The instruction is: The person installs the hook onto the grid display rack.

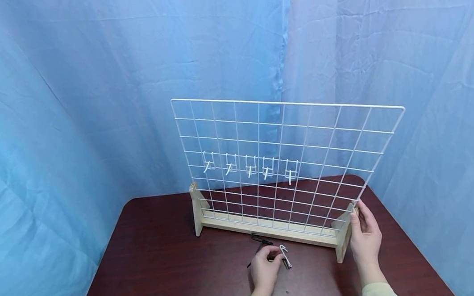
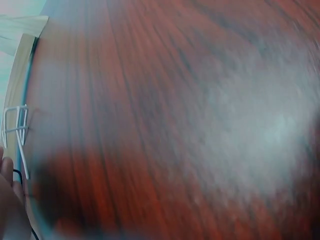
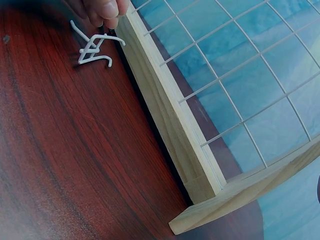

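Observation:
A white wire grid panel [image 1: 312, 126] stands upright in a pale wooden base [image 1: 265, 229]. Several white wire hooks [image 1: 268, 171] hang in a row across its left and middle part. In front of the base, my left hand [image 1: 264, 269] pinches a loose white wire hook [image 1: 285, 257] at its fingertips, close over the table. That hook [image 3: 92, 50] shows its bent ends and straight prong in the right wrist view. My right hand [image 1: 365, 237] grips the top of the base's right wooden end piece [image 1: 343, 232], by the grid's lower right corner.
A thin black cord-like thing [image 1: 261, 239] lies on the dark red-brown table [image 1: 162, 259], beside my left hand and the base. A small speck [image 1: 287, 292] is near the front. Light blue curtains [image 1: 117, 82] surround the table's back and sides.

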{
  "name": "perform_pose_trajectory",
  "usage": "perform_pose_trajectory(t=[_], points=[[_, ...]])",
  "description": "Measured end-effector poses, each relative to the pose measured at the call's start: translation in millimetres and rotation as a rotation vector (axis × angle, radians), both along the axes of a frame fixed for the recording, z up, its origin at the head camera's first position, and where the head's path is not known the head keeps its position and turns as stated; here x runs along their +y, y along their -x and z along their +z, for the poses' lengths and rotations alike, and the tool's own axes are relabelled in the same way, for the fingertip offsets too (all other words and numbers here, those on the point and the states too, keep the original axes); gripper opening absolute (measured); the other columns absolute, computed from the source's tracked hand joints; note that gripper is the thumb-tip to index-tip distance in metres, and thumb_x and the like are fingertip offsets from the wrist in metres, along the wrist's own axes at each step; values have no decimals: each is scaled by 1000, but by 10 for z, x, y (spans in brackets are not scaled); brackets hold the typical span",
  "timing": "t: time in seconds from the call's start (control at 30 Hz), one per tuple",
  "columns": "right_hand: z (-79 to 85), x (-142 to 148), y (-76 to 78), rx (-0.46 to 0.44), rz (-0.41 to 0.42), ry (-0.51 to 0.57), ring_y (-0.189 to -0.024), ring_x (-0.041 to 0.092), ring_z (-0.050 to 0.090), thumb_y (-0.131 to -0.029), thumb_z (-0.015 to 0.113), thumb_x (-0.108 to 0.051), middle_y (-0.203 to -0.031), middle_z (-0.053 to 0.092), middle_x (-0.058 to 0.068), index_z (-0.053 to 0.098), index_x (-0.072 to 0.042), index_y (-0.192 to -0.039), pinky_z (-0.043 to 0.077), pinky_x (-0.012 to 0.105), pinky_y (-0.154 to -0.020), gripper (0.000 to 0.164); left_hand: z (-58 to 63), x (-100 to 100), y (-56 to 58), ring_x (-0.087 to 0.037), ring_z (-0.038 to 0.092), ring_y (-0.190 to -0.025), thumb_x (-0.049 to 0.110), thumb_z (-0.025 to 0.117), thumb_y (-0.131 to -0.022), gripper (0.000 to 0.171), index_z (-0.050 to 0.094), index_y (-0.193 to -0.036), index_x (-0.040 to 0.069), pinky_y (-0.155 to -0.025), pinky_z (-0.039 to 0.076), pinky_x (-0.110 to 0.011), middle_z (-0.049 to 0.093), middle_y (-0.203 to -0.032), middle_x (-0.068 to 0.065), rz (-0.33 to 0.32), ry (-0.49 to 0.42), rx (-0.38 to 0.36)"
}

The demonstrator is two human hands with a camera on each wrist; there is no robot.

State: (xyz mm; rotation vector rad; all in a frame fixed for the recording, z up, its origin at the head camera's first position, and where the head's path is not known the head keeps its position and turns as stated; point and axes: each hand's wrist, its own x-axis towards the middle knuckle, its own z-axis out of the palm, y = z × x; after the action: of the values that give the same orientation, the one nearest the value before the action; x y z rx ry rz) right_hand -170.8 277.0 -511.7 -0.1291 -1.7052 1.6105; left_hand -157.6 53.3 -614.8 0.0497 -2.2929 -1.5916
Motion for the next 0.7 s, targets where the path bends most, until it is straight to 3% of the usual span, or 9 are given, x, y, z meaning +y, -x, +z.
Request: perform_pose_trajectory(t=[0.2,0.43,0.7], points=[[4,-3,-4,-9,-16,-25,-114,-3,56,-97,54,8,-125,61,-16,55,2,-137,43,10,-93,41,-32,-102,2,-9,64,-79,8,87,-68,23,78,-87,16,-70,51,-27,72,-85,11,23,182,115],[4,-3,2,-3,-13,-20,-115,-2,57,-97,53,9,-125,61,-16,55,2,-137,43,11,-94,41,-122,-174,3,-12,64,-85,13,91,-63,30,79,-90,14,-76,51,-28,73,-89,9,-6,347,219],[-5,2,2,19,8,-8,-115,-1,57,-97,53,9,-125,62,-14,54,3,-137,43,11,-94,41,-242,-207,24,-10,63,-87,15,93,-60,32,80,-89,15,-80,49,-24,74,-89,9,-45,397,287]])
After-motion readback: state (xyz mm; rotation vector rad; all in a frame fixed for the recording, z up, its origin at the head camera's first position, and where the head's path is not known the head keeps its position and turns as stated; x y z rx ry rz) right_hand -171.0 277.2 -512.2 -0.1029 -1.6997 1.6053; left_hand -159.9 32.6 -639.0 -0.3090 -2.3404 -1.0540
